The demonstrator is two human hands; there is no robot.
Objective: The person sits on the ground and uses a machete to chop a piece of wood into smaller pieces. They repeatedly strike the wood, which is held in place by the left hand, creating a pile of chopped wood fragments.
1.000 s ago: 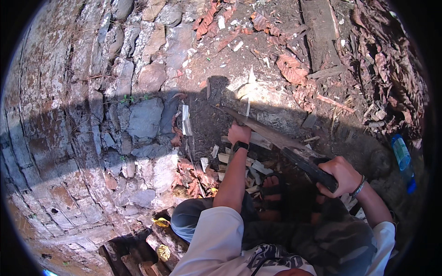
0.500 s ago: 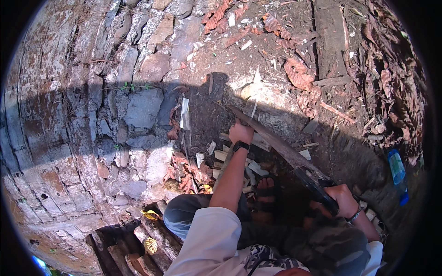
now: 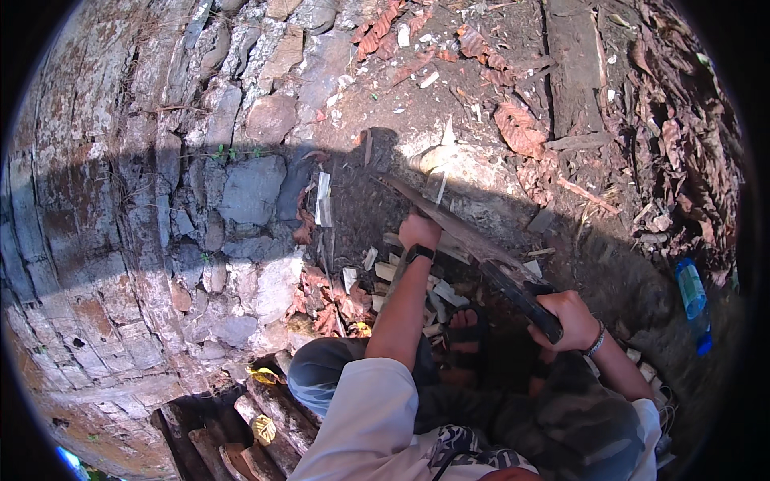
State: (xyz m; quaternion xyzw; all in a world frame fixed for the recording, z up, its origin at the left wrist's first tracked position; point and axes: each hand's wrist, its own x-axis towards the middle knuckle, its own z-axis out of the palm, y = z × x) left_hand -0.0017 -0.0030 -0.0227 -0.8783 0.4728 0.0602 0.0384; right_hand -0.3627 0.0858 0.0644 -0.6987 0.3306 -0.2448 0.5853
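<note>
My right hand [image 3: 565, 319] is wrapped round the black handle of a handsaw [image 3: 461, 228]. Its long, brown, rusty-looking blade slants up and left across the space before my knees. Just under the blade's far half, my left hand [image 3: 419, 231] is closed in a fist on a piece of wood, mostly hidden by the hand, forearm and blade. A pale wood strip [image 3: 442, 183] shows beyond the blade, in front of a sunlit log or block [image 3: 473, 170]. Split wood pieces [image 3: 447, 293] lie on the ground below my left wrist.
A stone wall [image 3: 253, 188] fills the left. Logs [image 3: 273, 417] lie at lower left. Dry leaves [image 3: 521, 128] and wood chips litter the dirt, and a plank [image 3: 573, 72] lies at the back. A clear plastic bottle [image 3: 691, 293] with a blue cap is at right.
My right hand has pushed the handsaw up and to the left, along its length, so its tip reaches further past my left hand. My left hand has stayed almost still.
</note>
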